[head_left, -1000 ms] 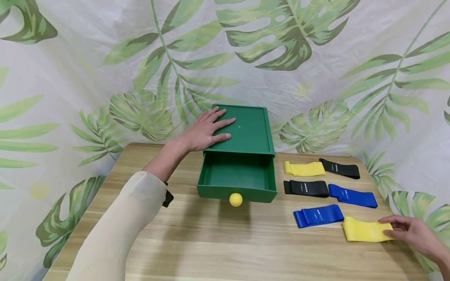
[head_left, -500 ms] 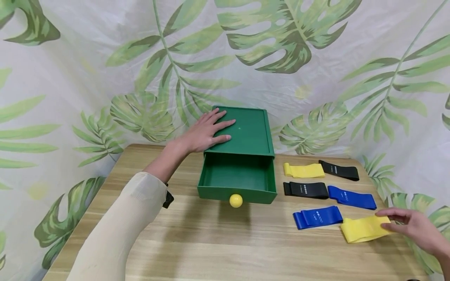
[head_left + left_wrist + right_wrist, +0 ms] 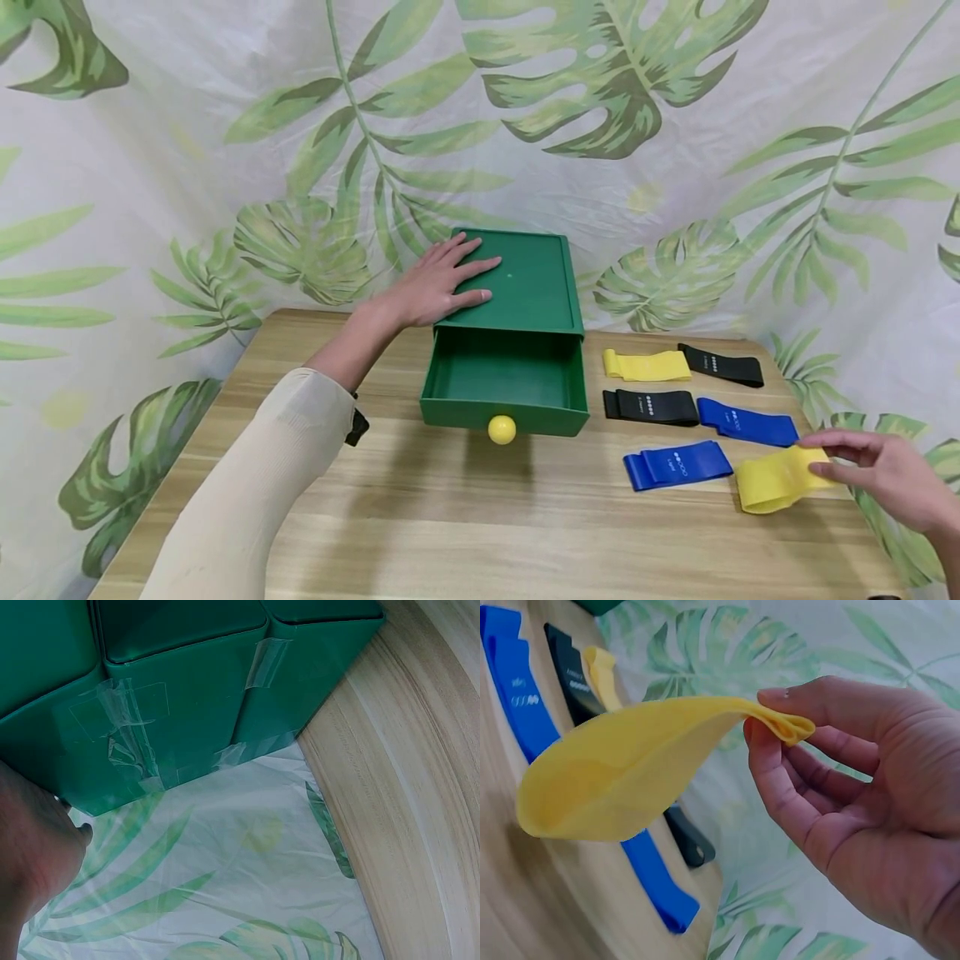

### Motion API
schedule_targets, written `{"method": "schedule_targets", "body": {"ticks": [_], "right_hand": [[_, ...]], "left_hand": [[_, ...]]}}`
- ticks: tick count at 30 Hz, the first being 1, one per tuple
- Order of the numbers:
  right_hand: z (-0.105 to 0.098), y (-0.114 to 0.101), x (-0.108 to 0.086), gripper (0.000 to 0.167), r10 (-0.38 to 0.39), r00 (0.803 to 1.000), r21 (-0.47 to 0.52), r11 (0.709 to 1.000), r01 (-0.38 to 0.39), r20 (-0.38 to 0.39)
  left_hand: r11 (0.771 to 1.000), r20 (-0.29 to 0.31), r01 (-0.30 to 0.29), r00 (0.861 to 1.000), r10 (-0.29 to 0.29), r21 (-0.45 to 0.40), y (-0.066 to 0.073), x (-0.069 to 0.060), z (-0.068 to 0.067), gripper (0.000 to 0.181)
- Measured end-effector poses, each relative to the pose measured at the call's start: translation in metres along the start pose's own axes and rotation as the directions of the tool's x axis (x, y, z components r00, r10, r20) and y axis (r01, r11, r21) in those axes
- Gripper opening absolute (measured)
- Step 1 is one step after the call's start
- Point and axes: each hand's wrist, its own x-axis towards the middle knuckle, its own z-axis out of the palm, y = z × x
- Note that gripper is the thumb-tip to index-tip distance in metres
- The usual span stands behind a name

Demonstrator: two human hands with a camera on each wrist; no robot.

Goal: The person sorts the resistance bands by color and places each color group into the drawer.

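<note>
My right hand [image 3: 881,475] pinches one end of a yellow resistance band [image 3: 780,479] between thumb and fingers. In the right wrist view the yellow band [image 3: 622,769] hangs out as an open loop, lifted off the table. My left hand [image 3: 438,283] lies with spread fingers on top of a green drawer box [image 3: 525,279]. The box's drawer [image 3: 506,414], with a yellow ball knob [image 3: 502,430], is pulled out and shows a bare inside. In the left wrist view, the taped side of the green box [image 3: 180,712] fills the top.
On the wooden table [image 3: 450,533] right of the box lie another yellow band [image 3: 648,366], two black bands [image 3: 652,407] and two blue bands [image 3: 678,464]. A leaf-patterned cloth [image 3: 375,125] hangs behind the table's back edge.
The right hand has raised the yellow band from the table, and its loop has opened out. My left hand and the drawer box have not moved.
</note>
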Motion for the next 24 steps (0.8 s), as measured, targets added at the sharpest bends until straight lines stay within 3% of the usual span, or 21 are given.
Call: {"method": "schedule_targets", "body": {"ticks": [14, 19, 24], "right_hand": [[-0.007, -0.049, 0.01, 0.026, -0.13, 0.99, 0.095, 0.986, 0.135, -0.06], [-0.004, -0.07, 0.015, 0.031, -0.206, 0.977, 0.237, 0.948, 0.212, -0.053], [-0.001, -0.094, 0.02, 0.031, -0.223, 0.973, 0.359, 0.905, 0.227, -0.055]], "left_hand": [[1.0, -0.01, -0.003, 1.0, 0.003, 0.01, -0.003, 0.001, 0.001, 0.066], [1.0, -0.005, -0.003, 1.0, 0.003, 0.0, -0.002, 0.001, 0.0, 0.066], [1.0, -0.007, -0.002, 1.0, 0.001, -0.01, -0.001, 0.001, 0.0, 0.064]]}}
